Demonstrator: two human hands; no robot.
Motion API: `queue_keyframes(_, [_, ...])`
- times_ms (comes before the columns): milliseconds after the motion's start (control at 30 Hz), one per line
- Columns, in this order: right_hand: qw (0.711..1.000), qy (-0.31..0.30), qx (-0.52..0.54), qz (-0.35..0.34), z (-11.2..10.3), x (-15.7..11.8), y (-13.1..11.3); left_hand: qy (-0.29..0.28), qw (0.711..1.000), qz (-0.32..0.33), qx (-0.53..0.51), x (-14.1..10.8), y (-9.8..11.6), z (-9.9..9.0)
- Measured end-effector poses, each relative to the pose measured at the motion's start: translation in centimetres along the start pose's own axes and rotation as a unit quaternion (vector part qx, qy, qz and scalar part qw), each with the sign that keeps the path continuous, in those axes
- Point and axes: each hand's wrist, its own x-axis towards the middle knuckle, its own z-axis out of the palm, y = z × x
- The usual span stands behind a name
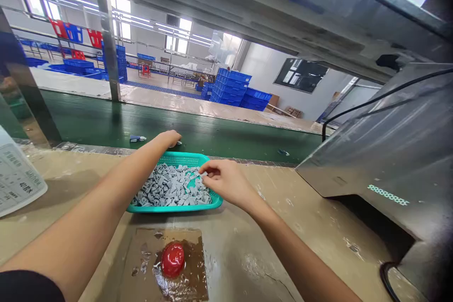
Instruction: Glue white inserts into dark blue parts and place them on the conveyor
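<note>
Teal basket [184, 159] holds grey pieces [170, 188], right hand's [228, 181] fingers [208, 166] pinching one, left hand [169, 139] curled at conveyor belt [230, 139].

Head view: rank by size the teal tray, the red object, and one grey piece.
Largest to smallest: teal tray, red object, one grey piece. The red object sits nearer the camera, so that gap may be overstated.

Bright factory hall [159, 78], white walls [258, 71], tall windows [122, 23], stacked blue crates [230, 87].
</note>
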Motion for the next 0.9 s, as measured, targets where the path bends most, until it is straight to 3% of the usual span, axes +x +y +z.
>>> queue_keyframes(167, [0.972,0.043,0.230,0.034,-0.8,-5.1,0.3,0.056,0.994,-0.036,-0.084,-2.7,-0.8,-1.3])
queue_keyframes(233, [0.970,0.067,0.234,0.024,-0.4,-6.8,0.3,0.086,0.987,-0.027,-0.133,-5.5,-0.7,-1.8])
queue_keyframes(333, [0.970,0.074,0.232,0.006,1.0,-9.1,0.3,0.092,0.961,0.011,-0.259,-11.6,0.4,-2.3])
queue_keyframes(400, [0.956,0.044,0.289,0.026,2.2,-10.3,0.2,0.036,0.875,0.051,-0.480,-16.3,1.1,-2.3])
queue_keyframes(467, [0.936,0.007,0.345,0.067,3.2,-11.3,-0.1,0.017,0.804,0.034,-0.593,-20.2,1.4,-2.3])
queue_keyframes(533, [0.929,-0.024,0.354,0.103,3.8,-11.8,-0.5,0.015,0.768,0.014,-0.640,-22.7,1.3,-2.2])
queue_keyframes(600, [0.940,-0.042,0.319,0.113,4.0,-12.0,-1.0,0.011,0.752,0.012,-0.659,-23.5,1.2,-2.1])
queue_keyframes(733, [0.958,-0.053,0.269,0.086,3.8,-11.5,-1.9,-0.020,0.716,0.012,-0.698,-22.8,1.4,-1.5])
queue_keyframes(900, [0.943,-0.074,0.312,0.086,3.3,-10.1,-3.0,-0.050,0.663,-0.009,-0.747,-22.6,1.9,-1.1])
